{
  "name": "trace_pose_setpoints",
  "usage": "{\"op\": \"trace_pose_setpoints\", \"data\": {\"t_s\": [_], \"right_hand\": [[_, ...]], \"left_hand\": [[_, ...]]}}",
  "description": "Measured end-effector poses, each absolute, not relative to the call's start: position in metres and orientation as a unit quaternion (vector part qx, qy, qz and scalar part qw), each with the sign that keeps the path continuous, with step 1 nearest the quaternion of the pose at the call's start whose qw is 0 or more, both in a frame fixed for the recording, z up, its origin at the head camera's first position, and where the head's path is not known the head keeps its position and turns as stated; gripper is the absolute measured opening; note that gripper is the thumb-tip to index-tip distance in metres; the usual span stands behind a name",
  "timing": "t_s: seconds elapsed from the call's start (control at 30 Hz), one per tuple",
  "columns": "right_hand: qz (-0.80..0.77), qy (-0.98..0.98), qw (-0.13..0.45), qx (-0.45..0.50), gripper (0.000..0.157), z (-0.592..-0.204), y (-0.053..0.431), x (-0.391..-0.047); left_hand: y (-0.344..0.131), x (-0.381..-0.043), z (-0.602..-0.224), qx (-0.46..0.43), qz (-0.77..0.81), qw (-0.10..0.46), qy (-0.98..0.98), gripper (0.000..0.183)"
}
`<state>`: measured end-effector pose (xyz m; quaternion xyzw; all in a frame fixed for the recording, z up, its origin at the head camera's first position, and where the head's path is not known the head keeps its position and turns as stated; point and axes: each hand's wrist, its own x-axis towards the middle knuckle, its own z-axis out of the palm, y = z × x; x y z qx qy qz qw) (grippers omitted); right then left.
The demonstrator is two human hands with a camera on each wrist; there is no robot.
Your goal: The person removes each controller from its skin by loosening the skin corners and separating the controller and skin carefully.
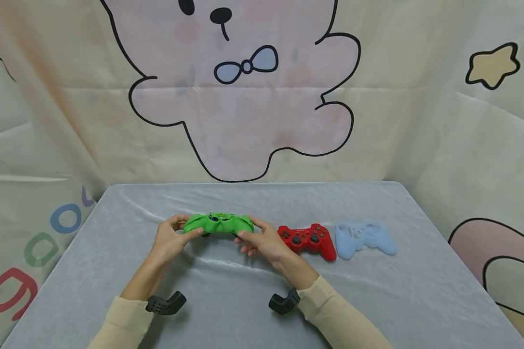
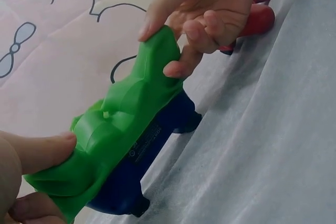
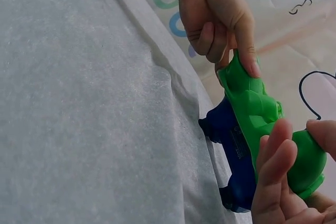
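Observation:
A green silicone controller cover is held between both hands over the far middle of the table. It lies partly over a dark blue game controller, whose back with its label shows below the green edge in both wrist views. My left hand pinches the cover's left end between thumb and fingers. At the other end, my right hand pinches the cover's grip part, some of its fingers loosely bent beneath. How far the cover reaches over the controller's front cannot be told.
Just right of my right hand lies a red game controller, buttons up. Beside it is a light blue silicone cover, flat on the grey cloth-covered table. A printed curtain hangs behind the table's far edge.

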<state>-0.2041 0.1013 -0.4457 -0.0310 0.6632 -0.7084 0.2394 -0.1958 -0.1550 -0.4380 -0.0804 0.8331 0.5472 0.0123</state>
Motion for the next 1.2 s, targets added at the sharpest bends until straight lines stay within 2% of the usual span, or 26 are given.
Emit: {"op": "trace_pose_setpoints", "data": {"t_s": [0.47, 0.77, 1.2], "right_hand": [[-0.714, 0.66, 0.233, -0.032, 0.076, -0.4525, 0.1004, -0.2036], [-0.723, 0.649, 0.236, -0.02, 0.077, -0.4522, 0.1007, -0.2046], [-0.719, 0.657, 0.226, -0.019, 0.076, -0.4502, 0.1007, -0.2072]], "left_hand": [[-0.1492, -0.1924, -0.4375, -0.091, 0.54, 0.009, 0.836, 0.046], [-0.1543, -0.1935, -0.4372, -0.056, 0.559, 0.069, 0.824, 0.056], [-0.1559, -0.1956, -0.4383, -0.061, 0.566, 0.022, 0.822, 0.043]]}}
